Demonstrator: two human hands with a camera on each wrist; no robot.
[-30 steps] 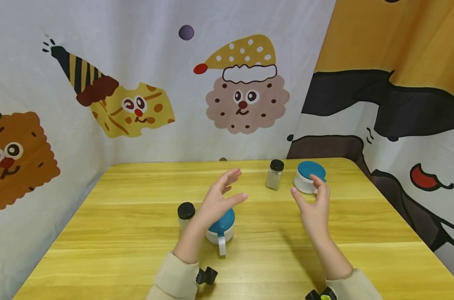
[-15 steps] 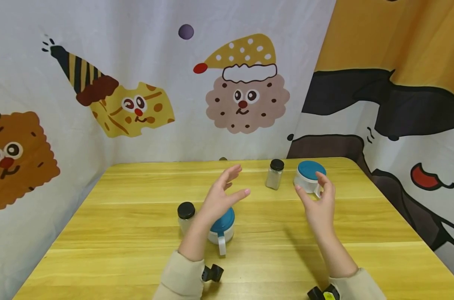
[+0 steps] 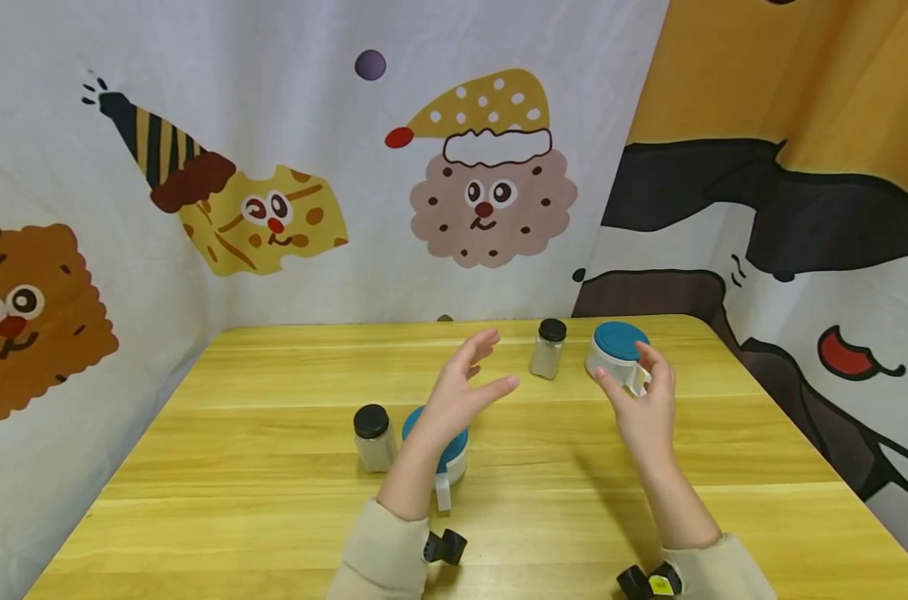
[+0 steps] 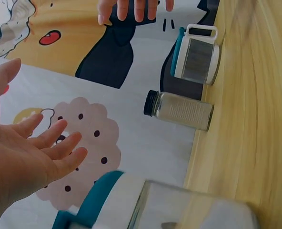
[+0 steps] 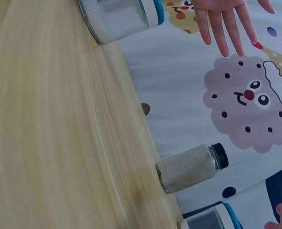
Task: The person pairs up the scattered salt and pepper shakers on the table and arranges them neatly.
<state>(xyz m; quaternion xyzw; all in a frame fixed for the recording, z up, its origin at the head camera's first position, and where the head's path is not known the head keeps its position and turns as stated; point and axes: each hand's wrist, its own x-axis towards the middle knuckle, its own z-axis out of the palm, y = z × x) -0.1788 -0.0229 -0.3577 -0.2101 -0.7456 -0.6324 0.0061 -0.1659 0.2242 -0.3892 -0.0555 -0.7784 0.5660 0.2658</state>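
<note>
My left hand (image 3: 461,400) hangs in the air above a blue-lidded jar with a white handle (image 3: 454,468), which my wrist partly covers in the head view. Its fingers are spread and hold nothing. Just left of that jar stands a glass bottle with a black cap (image 3: 374,442). On the right, my right hand (image 3: 649,412) is raised with thumb and fingers apart, also holding nothing. Beyond it stands a second blue-lidded jar (image 3: 611,364), close behind the fingertips. Another black-capped bottle (image 4: 184,109) shows upright on the table beside that far jar.
The wooden table (image 3: 273,367) has all the jars and bottles on it. A white curtain (image 3: 333,283) printed with cartoon figures hangs behind and on both sides. Dark camera mounts (image 3: 446,547) sit at both wrists.
My left hand has shifted right, uncovering more of the near black-capped bottle. My right hand has drifted slightly right. The jars and bottles stay where they were.
</note>
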